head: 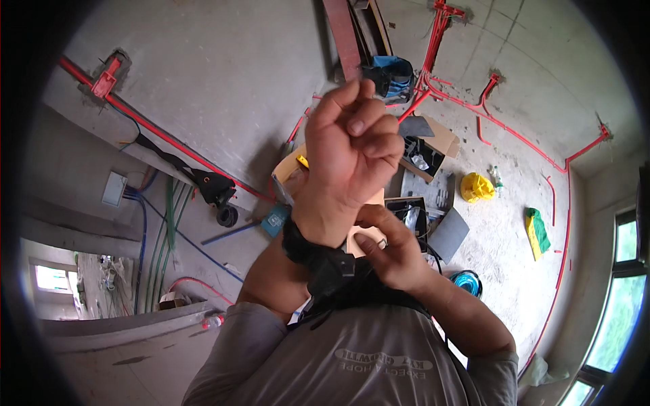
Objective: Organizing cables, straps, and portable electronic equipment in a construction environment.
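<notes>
My left hand [353,144] is raised before me, palm towards the view, its fingers curled in with nothing seen in them. A black strap [294,243] goes round the left wrist and bears a black box-shaped device [332,274]. To the right of that wrist is my right hand [393,248], thumb and forefinger apart, with no object visible between them. Its other fingers are partly hidden. Behind the hands lies an open cardboard box [289,165] holding something yellow, largely covered by my left hand and forearm.
Open boxes of parts [424,160], a grey panel [449,234], a yellow bag [477,188], a plastic bottle [497,178] and a blue coil [466,284] lie on the floor. Red conduit [508,129] runs along the walls. A blue-and-black tool bag [393,76] stands farther off.
</notes>
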The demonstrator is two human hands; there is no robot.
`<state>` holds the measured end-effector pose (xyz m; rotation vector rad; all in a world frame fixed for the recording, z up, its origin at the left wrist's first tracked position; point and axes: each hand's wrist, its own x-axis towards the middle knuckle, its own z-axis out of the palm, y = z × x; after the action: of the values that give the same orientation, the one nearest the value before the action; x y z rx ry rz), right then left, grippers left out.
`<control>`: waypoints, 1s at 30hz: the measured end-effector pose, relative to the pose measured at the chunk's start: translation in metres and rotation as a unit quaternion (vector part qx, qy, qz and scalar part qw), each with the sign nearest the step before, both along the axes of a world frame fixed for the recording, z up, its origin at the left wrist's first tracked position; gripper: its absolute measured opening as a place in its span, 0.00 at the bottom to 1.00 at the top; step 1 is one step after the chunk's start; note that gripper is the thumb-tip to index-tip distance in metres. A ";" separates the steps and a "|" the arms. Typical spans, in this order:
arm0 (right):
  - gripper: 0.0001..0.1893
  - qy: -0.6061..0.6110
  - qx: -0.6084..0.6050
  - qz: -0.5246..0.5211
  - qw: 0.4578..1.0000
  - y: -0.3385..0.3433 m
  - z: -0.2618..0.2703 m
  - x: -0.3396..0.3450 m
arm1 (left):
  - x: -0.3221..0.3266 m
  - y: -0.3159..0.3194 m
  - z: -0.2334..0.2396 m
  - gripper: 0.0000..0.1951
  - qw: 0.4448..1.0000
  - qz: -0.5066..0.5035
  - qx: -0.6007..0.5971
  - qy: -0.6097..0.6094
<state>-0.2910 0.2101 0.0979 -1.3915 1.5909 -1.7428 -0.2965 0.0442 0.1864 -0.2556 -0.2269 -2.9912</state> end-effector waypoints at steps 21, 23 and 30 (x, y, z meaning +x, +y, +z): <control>0.17 0.399 -0.063 0.015 0.915 -0.008 -0.002 -0.013 | 0.008 0.014 -0.005 0.14 0.996 -0.027 0.036 0.076; 0.18 0.381 -0.036 -0.005 0.924 -0.009 0.000 -0.011 | 0.008 0.010 -0.006 0.14 0.996 -0.015 0.028 0.089; 0.27 -0.032 0.111 0.021 0.993 0.014 0.032 0.028 | 0.004 -0.008 -0.011 0.10 0.990 0.118 -0.069 0.015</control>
<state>-0.2629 0.2242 0.1302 -1.2407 1.6518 -1.5177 -0.2924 0.0359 0.1755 -0.2678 -0.4305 -2.7387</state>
